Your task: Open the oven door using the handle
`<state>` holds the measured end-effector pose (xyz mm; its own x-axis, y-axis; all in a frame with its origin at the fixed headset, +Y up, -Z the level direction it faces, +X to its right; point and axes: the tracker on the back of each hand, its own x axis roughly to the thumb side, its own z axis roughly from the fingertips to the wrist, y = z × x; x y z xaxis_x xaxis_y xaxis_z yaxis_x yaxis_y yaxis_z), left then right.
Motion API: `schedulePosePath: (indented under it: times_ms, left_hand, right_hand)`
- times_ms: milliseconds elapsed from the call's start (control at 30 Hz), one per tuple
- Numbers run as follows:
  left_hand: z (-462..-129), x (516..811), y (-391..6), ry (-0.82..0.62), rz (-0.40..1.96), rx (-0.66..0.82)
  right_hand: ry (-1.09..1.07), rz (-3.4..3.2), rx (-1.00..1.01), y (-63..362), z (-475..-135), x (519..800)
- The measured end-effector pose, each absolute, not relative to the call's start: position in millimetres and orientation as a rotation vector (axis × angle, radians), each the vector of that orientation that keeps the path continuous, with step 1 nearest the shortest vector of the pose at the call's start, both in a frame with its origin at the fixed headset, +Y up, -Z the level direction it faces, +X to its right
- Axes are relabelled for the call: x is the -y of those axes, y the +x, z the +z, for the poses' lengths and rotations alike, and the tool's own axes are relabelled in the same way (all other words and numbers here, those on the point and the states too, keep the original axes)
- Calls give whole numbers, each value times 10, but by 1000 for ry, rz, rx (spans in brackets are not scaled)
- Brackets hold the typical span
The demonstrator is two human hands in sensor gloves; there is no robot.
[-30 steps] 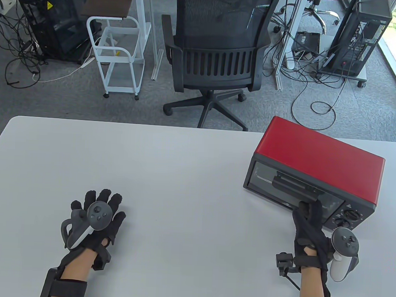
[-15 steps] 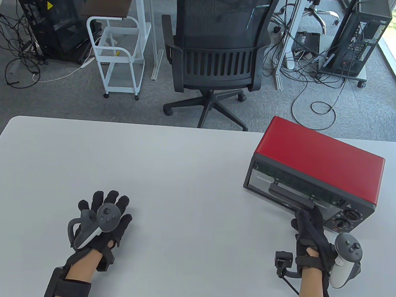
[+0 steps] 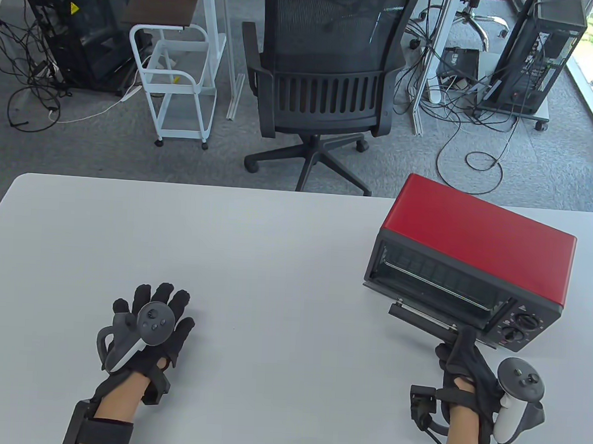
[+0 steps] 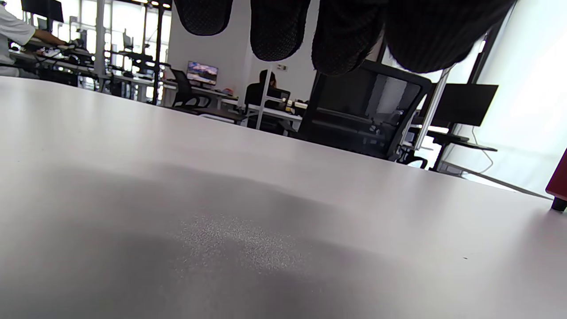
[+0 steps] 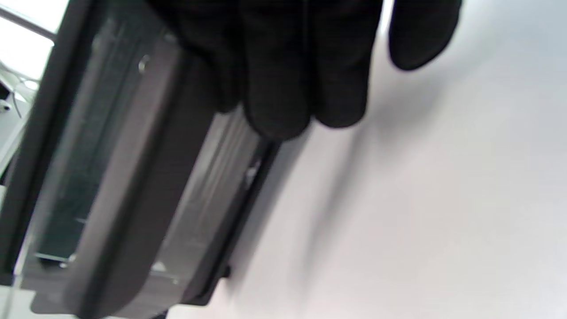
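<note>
A red toaster oven [image 3: 479, 236] stands at the table's right side, its dark front facing me. Its door hangs swung down and the dark inside with a wire rack [image 3: 437, 276] shows. My right hand [image 3: 461, 347] grips the right end of the black door handle [image 3: 423, 320] from above; in the right wrist view its fingers [image 5: 283, 66] curl over the handle [image 5: 146, 177], blurred. My left hand [image 3: 150, 318] rests flat on the table at the left, fingers spread, holding nothing; its fingertips [image 4: 345, 31] hang over bare tabletop.
The oven's control knobs [image 3: 519, 327] sit right of the door. The white table [image 3: 255, 259] stretches between my hands. A black office chair [image 3: 323, 84] and a white cart [image 3: 177, 82] stand on the floor beyond the far edge.
My right hand has pulled the handle toward me and down; the door went from shut to swung open, baring the inside. My left hand shifted only slightly.
</note>
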<state>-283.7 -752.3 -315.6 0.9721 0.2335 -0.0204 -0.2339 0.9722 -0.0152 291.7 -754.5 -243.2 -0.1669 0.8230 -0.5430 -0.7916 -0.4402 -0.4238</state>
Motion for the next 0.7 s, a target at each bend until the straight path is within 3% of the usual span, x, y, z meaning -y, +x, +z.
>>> schedulePosePath:
  times_ms: [700]
  left_hand:
    - [-3154, 7545, -2837, -20, 239, -6]
  right_hand:
    - [-1092, 2083, -169, 2784, -2303, 7718]
